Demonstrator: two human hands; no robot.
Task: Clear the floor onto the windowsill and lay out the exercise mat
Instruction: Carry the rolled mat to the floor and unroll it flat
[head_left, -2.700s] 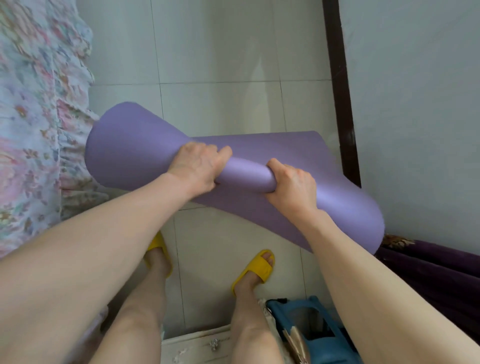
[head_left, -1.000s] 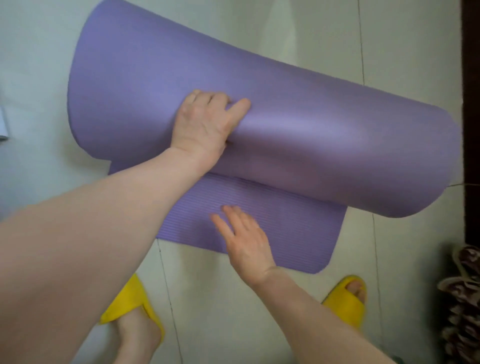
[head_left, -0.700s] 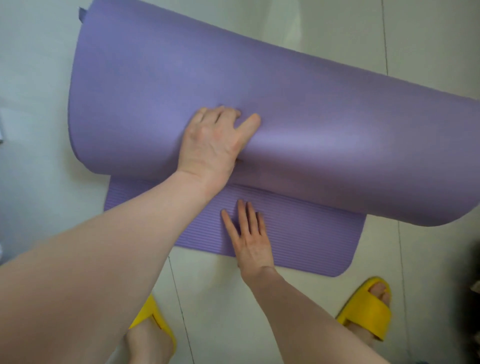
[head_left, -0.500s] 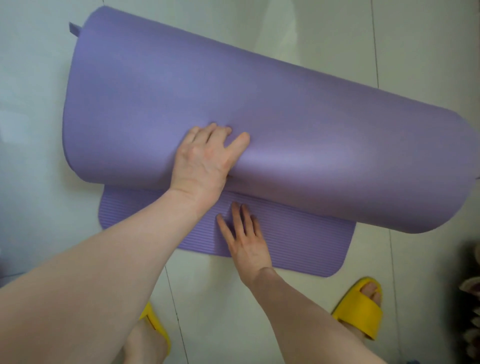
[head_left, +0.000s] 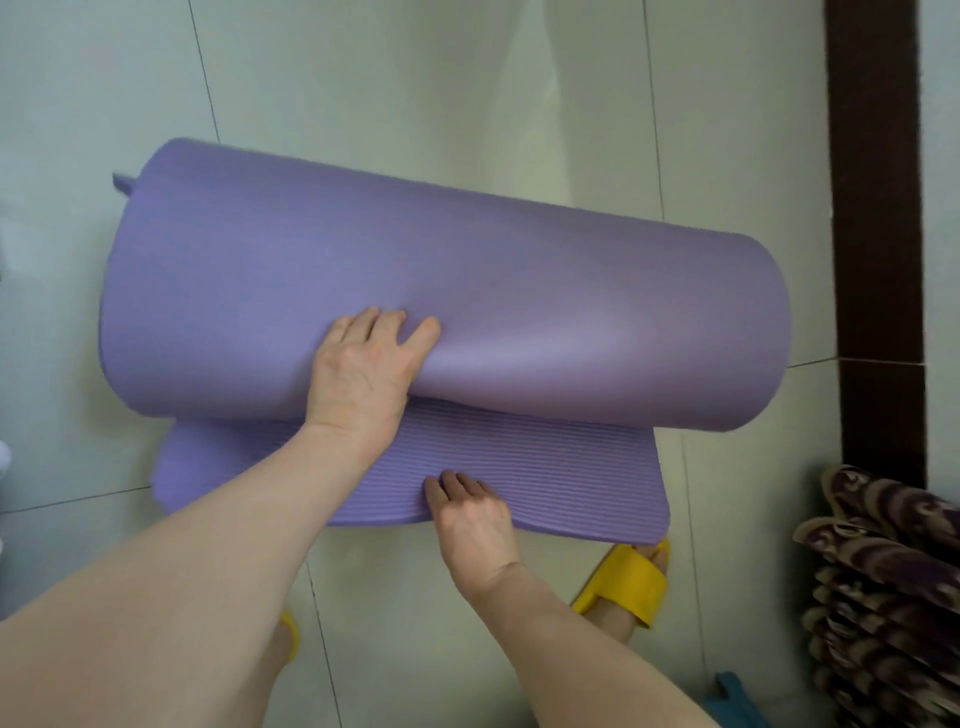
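Note:
A purple exercise mat (head_left: 519, 291) lies on the pale tiled floor (head_left: 415, 78), still mostly a fat loose roll. A short ribbed flap of it is spread flat toward me. My left hand (head_left: 363, 369) rests palm-down against the front of the roll, fingers apart. My right hand (head_left: 470, 512) grips the near edge of the flat flap, fingers on top of the ribbed surface and the edge a little lifted under them. A small purple strap tab sticks out at the roll's far left end.
A dark brown skirting strip (head_left: 872, 208) runs along the wall on the right. Patterned purple fabric (head_left: 883, 582) piles up at the lower right, with a blue plastic object (head_left: 737, 701) beside it. My feet in yellow slippers (head_left: 631, 584) stand just behind the mat's edge.
The mat went from being held in both hands in the air to lying on the floor. My right hand slid back from the flap's middle to its near edge. The left hand stays on the roll.

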